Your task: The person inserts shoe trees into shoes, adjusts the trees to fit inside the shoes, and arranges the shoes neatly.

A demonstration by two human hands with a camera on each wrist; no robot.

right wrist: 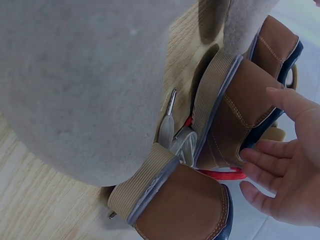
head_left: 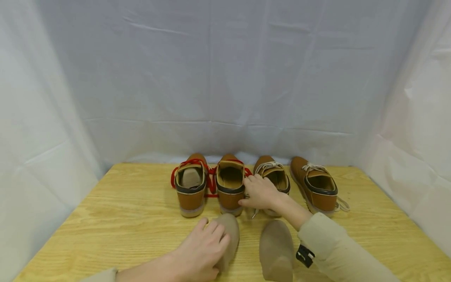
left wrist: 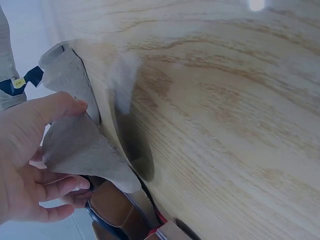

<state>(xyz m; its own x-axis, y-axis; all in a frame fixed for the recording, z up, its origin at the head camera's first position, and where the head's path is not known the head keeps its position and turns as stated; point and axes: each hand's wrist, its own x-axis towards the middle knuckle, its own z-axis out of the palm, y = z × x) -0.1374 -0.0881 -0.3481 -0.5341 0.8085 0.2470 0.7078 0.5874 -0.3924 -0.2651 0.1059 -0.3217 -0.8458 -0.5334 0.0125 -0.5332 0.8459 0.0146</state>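
My left hand (head_left: 201, 248) pinches a grey-brown moulded shoe insert (head_left: 230, 235), thumb on one side and fingers on the other; in the left wrist view this insert (left wrist: 85, 150) stands above the wood. A similar insert (head_left: 276, 244) stands to its right, looming large in the right wrist view. My right hand (head_left: 260, 192) is at the right rear of a brown shoe (head_left: 230, 199) with red laces, its fingers spread and loosely bent near the collar. That shoe's opening looks hollow. Left of it, another red-laced shoe (head_left: 191, 201) has a grey insert (head_left: 191, 178) inside.
Two brown shoes with pale laces stand to the right, one (head_left: 269, 162) partly behind my right hand, the other (head_left: 322, 199) angled with a lace trailing. All toes face the back curtain (head_left: 225, 78). Everything stands on a wooden table (head_left: 123, 211).
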